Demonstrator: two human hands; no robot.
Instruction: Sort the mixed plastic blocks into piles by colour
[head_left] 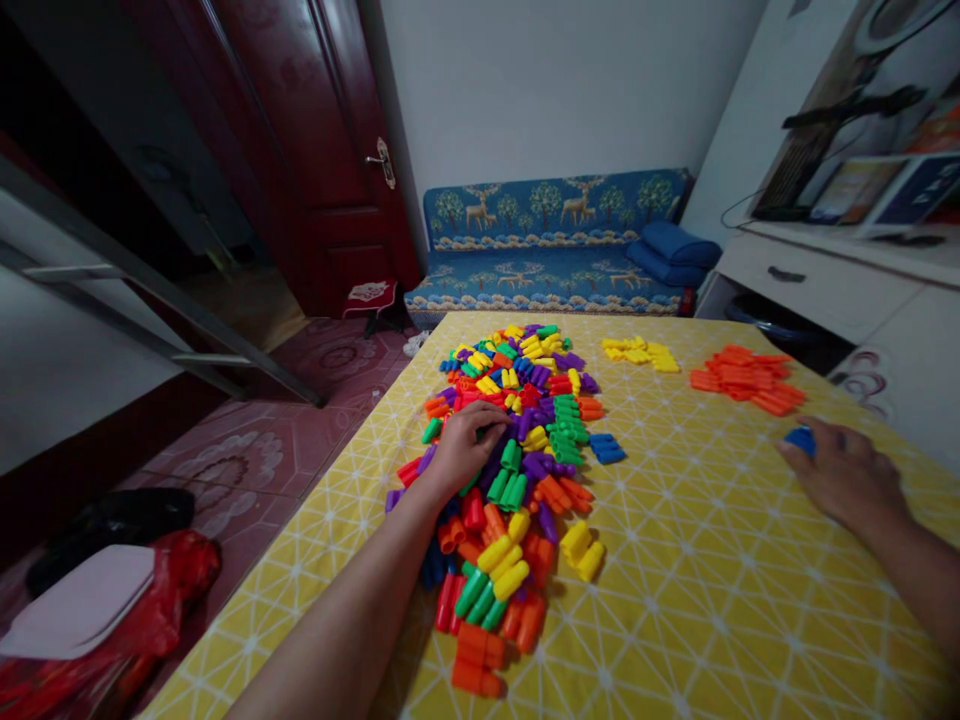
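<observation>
A long heap of plastic toy building pieces (536,465) in red, orange, yellow, green, blue and purple runs down the table. My left hand (466,445) is in the middle of it, fingers curled; whatever they may hold is hidden. At the right, my right hand (851,475) grips a blue plastic piece (801,440) between thumb and fingers, low over the tablecloth. Just beyond that hand lies a pile of orange pieces (750,378). A smaller group of yellow pieces (640,352) sits to its left. One blue piece (607,448) rests beside the heap's right edge.
A yellow patterned cloth (697,600) covers the table. Behind it stands a blue sofa (525,270), with a red door (315,150) to its left. White drawers (817,275) stand at the right. Bags and a pale lid (82,600) are on the left.
</observation>
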